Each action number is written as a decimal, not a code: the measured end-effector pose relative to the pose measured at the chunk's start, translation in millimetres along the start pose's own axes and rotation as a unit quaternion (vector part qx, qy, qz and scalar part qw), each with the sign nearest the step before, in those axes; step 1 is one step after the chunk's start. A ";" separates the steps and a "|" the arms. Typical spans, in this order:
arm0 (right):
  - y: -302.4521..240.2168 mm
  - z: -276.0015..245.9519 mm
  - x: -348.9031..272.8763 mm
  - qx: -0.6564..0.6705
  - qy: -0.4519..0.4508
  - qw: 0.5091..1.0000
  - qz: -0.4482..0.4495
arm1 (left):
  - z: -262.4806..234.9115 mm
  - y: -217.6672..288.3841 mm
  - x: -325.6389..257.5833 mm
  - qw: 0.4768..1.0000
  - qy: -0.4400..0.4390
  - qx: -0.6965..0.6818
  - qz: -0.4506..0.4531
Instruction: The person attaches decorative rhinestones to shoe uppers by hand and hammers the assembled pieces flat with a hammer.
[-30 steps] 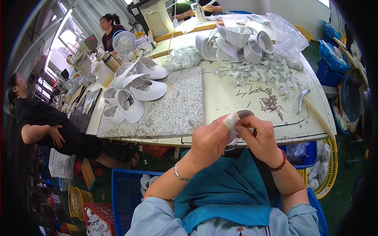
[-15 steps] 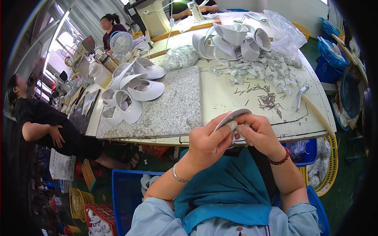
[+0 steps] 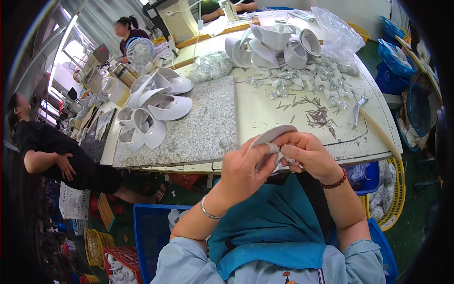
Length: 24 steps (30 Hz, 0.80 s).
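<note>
A pale bench [image 3: 265,116] carries a speckled grey stone slab [image 3: 198,125] on its left half. White shoe uppers [image 3: 151,102] are heaped at the slab's left edge, and more [image 3: 276,45] at the far side. Small nails [image 3: 317,113] and clear packets [image 3: 302,80], perhaps trims, are scattered to the right, beside a hammer [image 3: 371,120].

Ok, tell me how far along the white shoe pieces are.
Done, apparently: two heaps of white shoe pieces, one beside the granite slab, one at the table's far end. In hand: one white piece, pinched between the left hand and right hand. Left, seemingly: many shiny ornaments and small nails lie loose on the table.
</note>
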State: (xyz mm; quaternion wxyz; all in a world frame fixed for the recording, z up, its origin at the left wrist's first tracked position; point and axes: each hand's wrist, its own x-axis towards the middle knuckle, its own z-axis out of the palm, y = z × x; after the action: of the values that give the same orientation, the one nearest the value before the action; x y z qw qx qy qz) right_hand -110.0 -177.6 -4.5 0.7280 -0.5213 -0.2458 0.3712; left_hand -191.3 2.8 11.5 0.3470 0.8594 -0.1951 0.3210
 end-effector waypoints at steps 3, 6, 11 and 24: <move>1.5 -1.2 5.3 0.027 -0.003 1.000 0.011 | -7.3 -1.0 1.5 0.997 -0.039 0.005 -0.070; -0.8 -6.0 8.4 0.078 -0.035 0.996 0.014 | -13.6 -5.2 11.0 0.998 -0.059 0.005 -0.020; -4.4 -0.7 0.5 0.007 0.005 1.000 0.006 | -12.0 -6.3 9.6 0.997 -0.069 0.006 -0.020; 6.1 23.3 -11.4 -0.472 0.145 0.813 -0.308 | -2.8 6.6 -2.7 0.997 -0.001 0.057 -0.044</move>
State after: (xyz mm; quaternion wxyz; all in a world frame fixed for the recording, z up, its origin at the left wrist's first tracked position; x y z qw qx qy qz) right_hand -136.0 -172.1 -2.1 0.4955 -0.7460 -0.4303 -0.1135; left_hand -198.1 0.6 14.3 0.3110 0.8860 -0.1385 0.3149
